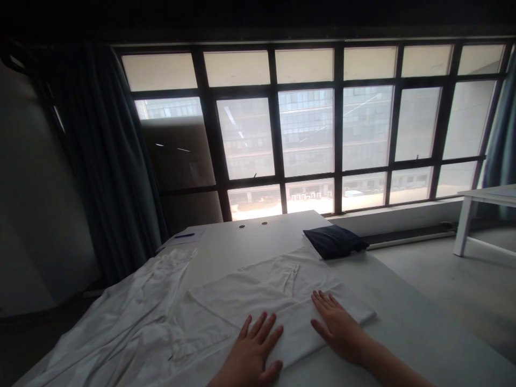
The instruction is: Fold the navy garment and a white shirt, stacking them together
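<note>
With the left hand (253, 349) palm down and fingers spread apart on the white cloth (266, 290), and the right hand (338, 325) flat by its right-hand edge, thumb apart from fingers, gripping nothing with either: probably smoothing. For the cloth, lying on the table (229, 242) between the loose white heap (133, 301) and the dark bundle (336, 242), best to press lightly and stroke outward from the middle. Anchor with one palm while sweeping with the other, to avoid skewing any layers beneath. Work out the creases (293, 277) beyond the fingertips, without tugging the heap alongside; hard to tell whether joined.
</note>
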`<state>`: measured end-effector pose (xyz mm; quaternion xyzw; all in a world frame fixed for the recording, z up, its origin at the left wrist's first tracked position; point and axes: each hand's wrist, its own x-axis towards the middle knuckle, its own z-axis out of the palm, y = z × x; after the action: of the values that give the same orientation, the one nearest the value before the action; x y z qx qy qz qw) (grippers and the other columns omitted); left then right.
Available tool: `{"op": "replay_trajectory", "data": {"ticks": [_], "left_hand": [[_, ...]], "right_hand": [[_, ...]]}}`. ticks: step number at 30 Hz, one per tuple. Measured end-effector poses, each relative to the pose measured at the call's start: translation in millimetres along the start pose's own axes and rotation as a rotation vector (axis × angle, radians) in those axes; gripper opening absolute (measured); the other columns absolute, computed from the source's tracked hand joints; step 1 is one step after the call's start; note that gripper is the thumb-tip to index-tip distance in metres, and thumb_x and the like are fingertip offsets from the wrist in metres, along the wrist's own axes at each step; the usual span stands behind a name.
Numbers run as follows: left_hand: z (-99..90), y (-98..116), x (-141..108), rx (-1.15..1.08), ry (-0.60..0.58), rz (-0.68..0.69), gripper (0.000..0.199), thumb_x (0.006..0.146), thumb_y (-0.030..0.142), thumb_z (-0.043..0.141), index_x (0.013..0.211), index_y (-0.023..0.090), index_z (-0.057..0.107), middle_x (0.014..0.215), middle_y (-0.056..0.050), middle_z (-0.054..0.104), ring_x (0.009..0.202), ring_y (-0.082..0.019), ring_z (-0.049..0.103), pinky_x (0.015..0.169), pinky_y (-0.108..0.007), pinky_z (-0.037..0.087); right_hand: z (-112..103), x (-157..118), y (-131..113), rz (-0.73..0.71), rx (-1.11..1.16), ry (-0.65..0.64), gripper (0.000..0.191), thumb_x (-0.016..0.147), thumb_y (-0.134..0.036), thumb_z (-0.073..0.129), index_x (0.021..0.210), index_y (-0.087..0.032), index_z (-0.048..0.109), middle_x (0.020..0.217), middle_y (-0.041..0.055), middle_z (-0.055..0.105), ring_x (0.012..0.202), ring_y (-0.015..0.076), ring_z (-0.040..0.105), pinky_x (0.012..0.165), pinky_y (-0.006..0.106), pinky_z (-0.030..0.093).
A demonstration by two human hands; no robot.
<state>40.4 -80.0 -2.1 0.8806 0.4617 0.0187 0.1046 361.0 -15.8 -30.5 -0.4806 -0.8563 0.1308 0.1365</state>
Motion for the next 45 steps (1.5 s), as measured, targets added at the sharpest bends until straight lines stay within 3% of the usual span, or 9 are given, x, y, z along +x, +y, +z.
{"op": "replay_trajectory", "data": {"ticks": [6,10,20,24,27,29,35,41,45], "left_hand": [[1.7,-1.1,0.8,0.016,0.015,0.013,0.067,0.098,0.068,0.037,0.157,0.048,0.011,0.167,0.002,0.010,0.154,-0.033,0.013,0.122,-0.067,0.014],[2.6,-1.0,1.0,0.012,0.015,0.011,0.067,0.098,0.068,0.036,0.157,0.047,0.011,0.168,0.003,0.010,0.154,-0.033,0.014,0.122,-0.067,0.015],[-5.6,1.5,-3.5,-0.018,-0.007,-0.001,0.068,0.097,0.072,0.035,0.157,0.047,0.015,0.167,0.003,0.009,0.154,-0.033,0.012,0.123,-0.066,0.013],[-1.6,-2.2,-3.8,-0.006,0.020,-0.010,0.071,0.096,0.072,0.038,0.157,0.046,0.013,0.167,0.002,0.008,0.154,-0.034,0.011,0.123,-0.066,0.013],[3.2,-5.3,-2.9,0.006,0.041,-0.005,0.072,0.096,0.072,0.039,0.157,0.045,0.012,0.167,0.002,0.008,0.154,-0.035,0.011,0.123,-0.067,0.012],[4.8,-6.0,-2.2,0.005,0.044,0.000,0.072,0.095,0.072,0.039,0.157,0.045,0.013,0.167,0.002,0.008,0.154,-0.035,0.011,0.122,-0.067,0.011],[4.6,-4.5,-2.6,0.009,0.066,0.001,0.072,0.095,0.072,0.039,0.157,0.046,0.014,0.167,0.003,0.009,0.154,-0.035,0.012,0.122,-0.067,0.012],[8.9,-11.4,-9.9,0.062,0.134,-0.014,0.070,0.097,0.069,0.040,0.157,0.047,0.014,0.167,0.004,0.009,0.154,-0.033,0.017,0.124,-0.058,0.021],[13.6,-35.0,-30.2,0.118,0.188,-0.064,0.072,0.097,0.068,0.041,0.157,0.045,0.008,0.166,0.003,0.010,0.153,-0.033,0.019,0.125,-0.056,0.021]], "right_hand": [[-14.4,-14.2,-26.4,-0.300,0.076,-0.048,0.070,0.100,-0.052,0.043,0.160,-0.025,0.020,0.166,0.0039,0.021,0.153,0.0274,0.017,0.126,0.046,0.013],[-8.4,-14.8,-27.1,-0.287,0.080,-0.097,0.071,0.100,-0.058,0.040,0.160,-0.028,0.019,0.166,0.0041,0.019,0.153,0.0293,0.017,0.126,0.048,0.012],[0.4,-4.3,96.6,0.161,-0.142,0.029,0.081,0.095,-0.074,0.029,0.159,-0.024,0.026,0.166,0.0059,0.021,0.153,0.0330,0.014,0.124,0.058,0.008],[1.1,-4.7,120.7,0.318,-0.232,0.146,0.077,0.097,-0.067,0.027,0.158,-0.021,0.030,0.165,0.0075,0.023,0.153,0.0377,0.011,0.120,0.067,0.002],[-0.6,-0.3,102.1,0.318,-0.305,0.364,0.068,0.099,-0.050,0.027,0.158,-0.015,0.031,0.165,0.0111,0.022,0.154,0.0372,0.009,0.119,0.068,-0.002],[-1.8,3.5,72.4,0.185,-0.292,0.415,0.065,0.100,-0.044,0.029,0.158,-0.014,0.031,0.166,0.0106,0.020,0.154,0.0329,0.007,0.122,0.061,0.001],[2.9,2.9,-11.2,-0.222,-0.047,-0.016,0.066,0.101,-0.058,0.036,0.160,-0.034,0.020,0.167,0.0024,0.017,0.154,0.0285,0.014,0.124,0.053,0.013],[0.7,-1.5,-5.3,-0.135,0.036,-0.087,0.068,0.099,-0.064,0.037,0.159,-0.034,0.023,0.166,0.0034,0.019,0.154,0.0287,0.015,0.125,0.051,0.010],[1.1,-1.6,-1.4,-0.129,0.039,-0.085,0.070,0.099,-0.066,0.036,0.159,-0.033,0.022,0.166,0.0034,0.018,0.154,0.0281,0.016,0.125,0.050,0.010]]}}
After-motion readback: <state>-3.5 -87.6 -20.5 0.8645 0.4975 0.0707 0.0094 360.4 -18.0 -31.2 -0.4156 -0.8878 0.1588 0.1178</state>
